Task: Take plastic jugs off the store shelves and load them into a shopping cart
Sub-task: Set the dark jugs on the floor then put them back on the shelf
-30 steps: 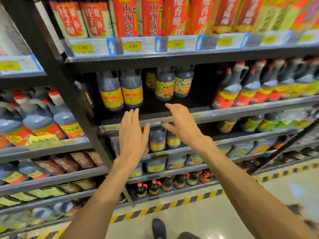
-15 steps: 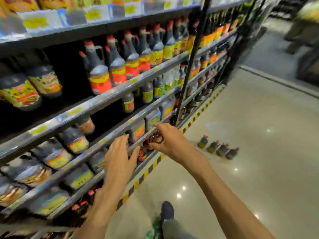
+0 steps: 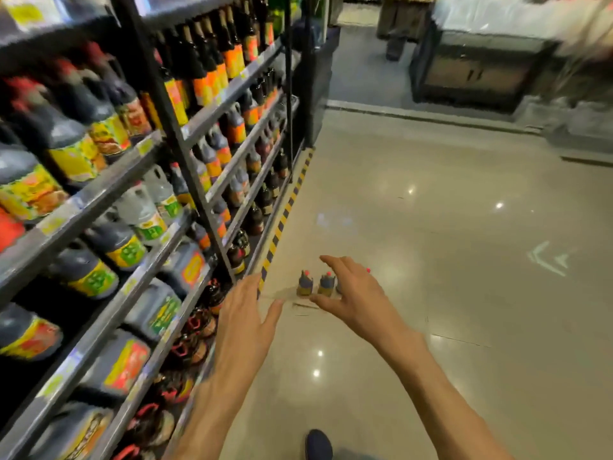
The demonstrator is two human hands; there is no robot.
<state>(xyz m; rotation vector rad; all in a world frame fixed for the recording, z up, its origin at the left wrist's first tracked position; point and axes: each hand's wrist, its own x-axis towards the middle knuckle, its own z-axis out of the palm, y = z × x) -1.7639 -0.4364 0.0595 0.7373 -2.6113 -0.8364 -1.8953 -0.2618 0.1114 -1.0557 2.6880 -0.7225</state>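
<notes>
Dark plastic jugs (image 3: 99, 277) with yellow, green and red labels fill the store shelves (image 3: 99, 197) along my left. A short row of small jugs (image 3: 305, 283) with red caps stands on the floor ahead, partly hidden behind my right hand (image 3: 351, 293). That hand is open, fingers spread, and holds nothing. My left hand (image 3: 243, 313) is also open and empty, hovering over the floor just off the lower shelf edge. No shopping cart is in view.
Yellow-and-black hazard tape (image 3: 282, 220) runs along the shelf base. The glossy beige floor (image 3: 447, 260) stretches right and ahead. A dark counter (image 3: 474, 71) stands at the aisle's far end. My shoe (image 3: 318, 444) shows at the bottom.
My view has swung right, away from the shelf front and down the aisle. Both hands came off the shelf rail and now hang over the floor, near the floor jugs.
</notes>
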